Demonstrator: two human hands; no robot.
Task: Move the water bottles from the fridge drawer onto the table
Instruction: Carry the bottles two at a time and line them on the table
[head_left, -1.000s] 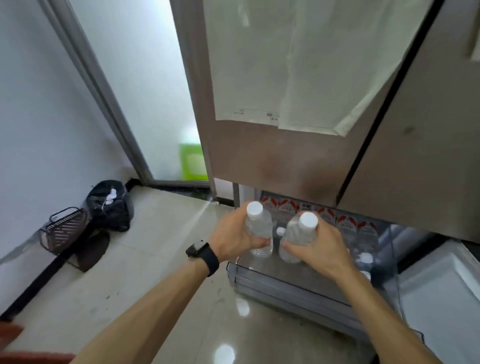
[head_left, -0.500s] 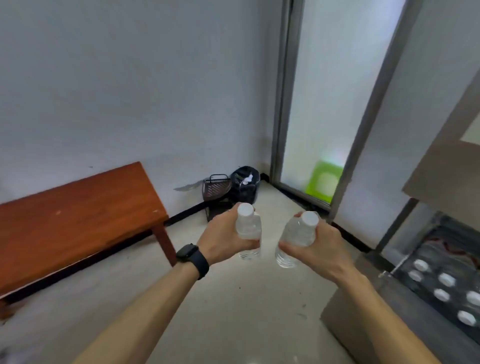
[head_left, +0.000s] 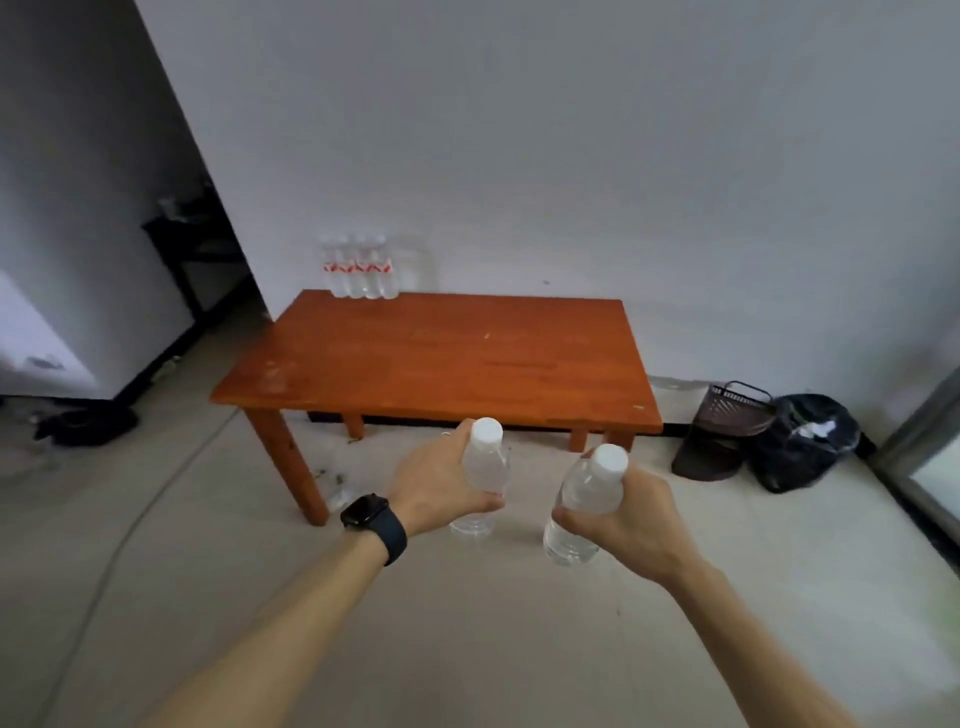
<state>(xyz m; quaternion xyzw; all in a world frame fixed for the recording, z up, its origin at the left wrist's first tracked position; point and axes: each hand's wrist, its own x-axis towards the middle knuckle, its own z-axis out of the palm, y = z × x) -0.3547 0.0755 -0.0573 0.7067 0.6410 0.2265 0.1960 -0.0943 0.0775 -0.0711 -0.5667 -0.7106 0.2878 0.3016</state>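
My left hand (head_left: 436, 486) grips a clear water bottle (head_left: 484, 462) with a white cap, held upright in front of me. My right hand (head_left: 631, 525) grips a second clear water bottle (head_left: 589, 491), tilted slightly to the right. Both are held above the floor, short of the near edge of a low orange-brown wooden table (head_left: 441, 358). Several water bottles with red labels (head_left: 361, 270) stand in a row at the table's far left corner against the wall. The fridge drawer is out of view.
A dark wire basket (head_left: 732, 410) and a black bag (head_left: 802, 439) sit on the floor right of the table. A glass door frame (head_left: 919, 431) is at the far right. A cable (head_left: 130, 514) runs across the tiled floor at left, near dark items (head_left: 85, 426).
The view has swung left from the fridge drawer to the table, which now faces me. Both hands still hold the two bottles lifted from the drawer.
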